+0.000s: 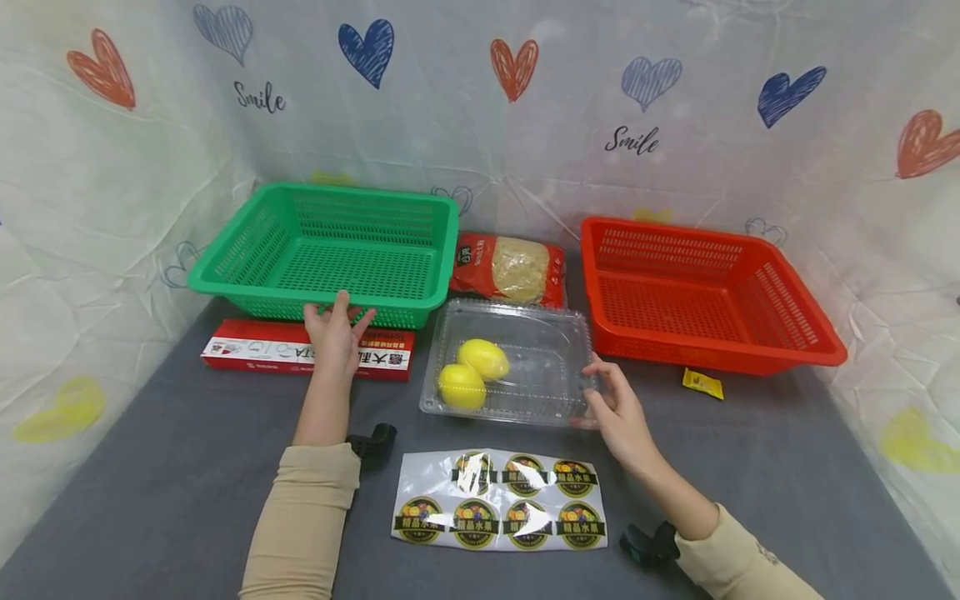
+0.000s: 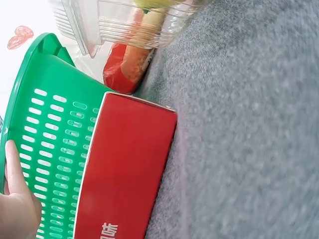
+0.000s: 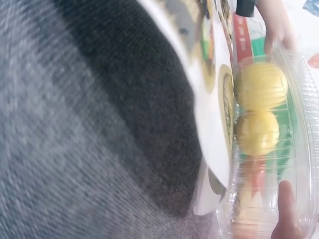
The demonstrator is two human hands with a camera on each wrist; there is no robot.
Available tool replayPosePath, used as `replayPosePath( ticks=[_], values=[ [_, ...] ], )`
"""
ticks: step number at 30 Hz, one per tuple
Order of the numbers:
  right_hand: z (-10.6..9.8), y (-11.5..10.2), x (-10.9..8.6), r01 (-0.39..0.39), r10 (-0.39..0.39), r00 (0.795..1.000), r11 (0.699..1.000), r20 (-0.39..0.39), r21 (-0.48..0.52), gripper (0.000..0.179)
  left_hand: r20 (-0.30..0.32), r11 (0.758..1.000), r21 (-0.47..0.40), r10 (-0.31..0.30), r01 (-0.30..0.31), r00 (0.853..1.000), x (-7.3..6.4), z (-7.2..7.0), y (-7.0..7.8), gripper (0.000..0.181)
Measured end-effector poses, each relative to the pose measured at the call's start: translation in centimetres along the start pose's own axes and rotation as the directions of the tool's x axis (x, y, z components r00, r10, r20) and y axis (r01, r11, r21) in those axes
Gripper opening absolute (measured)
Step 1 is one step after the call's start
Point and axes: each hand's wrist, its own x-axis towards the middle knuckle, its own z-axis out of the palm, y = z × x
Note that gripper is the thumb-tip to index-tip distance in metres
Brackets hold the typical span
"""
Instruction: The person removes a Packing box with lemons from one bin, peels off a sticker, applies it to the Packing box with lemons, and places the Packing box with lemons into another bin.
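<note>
My right hand (image 1: 621, 421) grips the right edge of a clear plastic fruit container (image 1: 547, 367). Two yellow lemons (image 1: 462, 387) lie in its left part, also visible through the wall in the right wrist view. With fingers spread, my left hand (image 1: 335, 337) touches the front rim of a green plastic basket (image 1: 360, 271); some of its fingers are hidden in the left wrist view. Under that hand, along the basket's front, lies a long red and white box (image 1: 255, 346). A sheet of round fruit stickers (image 1: 498, 500) lies in front of the container.
Behind the container is a red packet (image 1: 517, 268) with a see-through window. To the right stands a red basket (image 1: 675, 308), with a small yellow packet (image 1: 702, 383) before it. A cloth with printed hearts hangs behind the grey tabletop (image 1: 150, 492).
</note>
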Motion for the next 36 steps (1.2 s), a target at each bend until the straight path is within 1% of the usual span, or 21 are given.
replayPosePath(
  ticks=[4, 8, 11, 14, 21, 24, 31, 36],
  values=[
    [-0.3, -0.1, 0.1, 0.007, -0.007, 1.0, 1.0, 0.026, -0.026, 0.022, -0.01, 0.999, 0.032, -0.017, 0.017, 1.0, 0.0, 0.2, 0.3, 0.031],
    [-0.6, -0.3, 0.4, 0.004, -0.001, 0.999, 0.998, 0.051, -0.067, 0.023, -0.029, 0.996, 0.073, -0.047, 0.049, 0.998, -0.1, 0.3, 0.6, 0.03],
    [-0.7, -0.4, 0.6, 0.0, 0.006, 0.998, 0.994, 0.055, -0.105, 0.023, -0.034, 0.991, 0.108, -0.074, 0.078, 0.997, -0.2, 0.3, 0.9, 0.032],
    [-0.8, -0.5, 0.7, 0.0, 0.007, 0.999, 0.99, 0.053, -0.143, 0.023, -0.026, 0.986, 0.137, -0.098, 0.1, 0.995, -0.2, 0.3, 1.2, 0.033],
    [-0.9, -0.3, 0.4, 0.016, -0.007, 0.999, 0.986, 0.054, -0.165, 0.025, 0.019, 0.983, 0.139, -0.124, 0.12, 0.992, -0.3, 0.0, 1.7, 0.023],
    [-1.0, -0.3, 0.4, 0.019, -0.009, 0.998, 0.984, 0.058, -0.176, 0.026, 0.04, 0.981, 0.147, -0.132, 0.125, 0.99, -0.3, -0.1, 1.7, 0.021],
    [-1.4, -0.3, 0.0, 0.031, -0.017, 0.998, 0.973, 0.063, -0.228, 0.03, 0.101, 0.962, 0.237, -0.165, 0.138, 0.981, -0.5, -0.6, 1.6, 0.021],
    [-1.8, -0.6, -0.4, 0.057, -0.041, 0.997, 0.965, 0.07, -0.254, 0.035, 0.147, 0.939, 0.314, -0.196, 0.142, 0.97, -1.0, -0.9, 1.9, 0.024]
  ],
)
